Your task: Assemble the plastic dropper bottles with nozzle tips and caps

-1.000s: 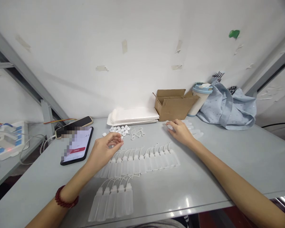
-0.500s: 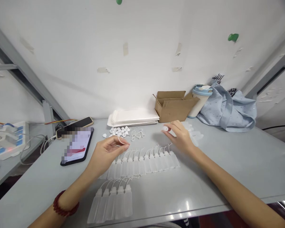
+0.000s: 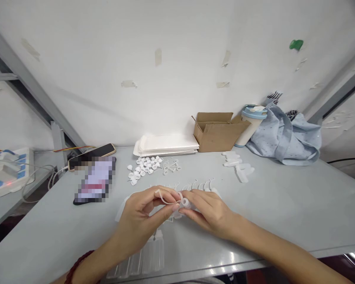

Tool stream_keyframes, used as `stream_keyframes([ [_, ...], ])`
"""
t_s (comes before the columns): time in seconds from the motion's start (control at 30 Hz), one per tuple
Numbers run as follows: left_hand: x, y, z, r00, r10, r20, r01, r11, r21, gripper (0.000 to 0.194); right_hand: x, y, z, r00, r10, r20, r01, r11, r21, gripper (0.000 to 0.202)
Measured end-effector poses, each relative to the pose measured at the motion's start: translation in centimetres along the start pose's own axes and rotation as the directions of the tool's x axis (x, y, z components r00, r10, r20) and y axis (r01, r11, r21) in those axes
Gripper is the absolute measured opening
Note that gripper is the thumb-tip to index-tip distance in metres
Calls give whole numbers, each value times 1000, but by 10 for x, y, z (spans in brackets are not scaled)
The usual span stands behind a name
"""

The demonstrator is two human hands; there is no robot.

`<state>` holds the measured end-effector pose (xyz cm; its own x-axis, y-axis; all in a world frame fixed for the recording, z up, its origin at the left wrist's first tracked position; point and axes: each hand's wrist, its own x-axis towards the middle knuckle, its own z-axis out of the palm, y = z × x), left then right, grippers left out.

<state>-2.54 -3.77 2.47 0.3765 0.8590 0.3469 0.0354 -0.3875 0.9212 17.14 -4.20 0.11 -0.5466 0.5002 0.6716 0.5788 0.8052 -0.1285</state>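
Note:
Close together over the bench, my two hands meet at a small translucent plastic bottle. My left hand [image 3: 142, 211] pinches a thin white ring strap [image 3: 165, 200], its free end curling up. The bottle [image 3: 185, 202] is held in my right hand [image 3: 211, 209], its mouth facing me; the strap's ring is at the neck, but I cannot tell whether it is around it. Behind and below my hands lie two rows of bottles with straps, largely covered: the front row [image 3: 149, 254] and the back row [image 3: 215, 191].
Loose white caps [image 3: 144, 167] and ring straps [image 3: 172, 167] lie beyond my hands, with several bare bottles [image 3: 242, 172] to the right. Along the back stand white flat packs [image 3: 168, 144], a cardboard box [image 3: 220, 136], a cup [image 3: 250, 124] and a cloth bag [image 3: 284, 138]. Two phones [image 3: 96, 179] lie left.
My right hand has brought the bottle left and toward me from beside the loose bottles. My left hand has moved right with the strap, and both now meet.

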Motion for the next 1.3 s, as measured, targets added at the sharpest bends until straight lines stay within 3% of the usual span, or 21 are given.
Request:
stream_keyframes([
  [0.37,5,1,5,995,-78,65,77,997,4,4,-4,3,5,1000,-14,9,14,1000,-10,26],
  [0.53,5,-5,5,980,-191,54,192,981,-8,5,-4,6,5,998,-21,-65,20,1000,-15,26],
  [0.7,5,-7,3,981,-176,80,174,984,29,12,-4,5,5,991,-10,-132,7,1000,-27,24],
  [1.03,8,0,2,997,-12,78,-9,966,260,6,-7,2,8,1000,-19,-9,20,996,92,28],
  [1.3,9,-2,-2,999,-3,50,-4,989,147,8,-5,2,-3,992,27,126,-52,978,204,41],
])
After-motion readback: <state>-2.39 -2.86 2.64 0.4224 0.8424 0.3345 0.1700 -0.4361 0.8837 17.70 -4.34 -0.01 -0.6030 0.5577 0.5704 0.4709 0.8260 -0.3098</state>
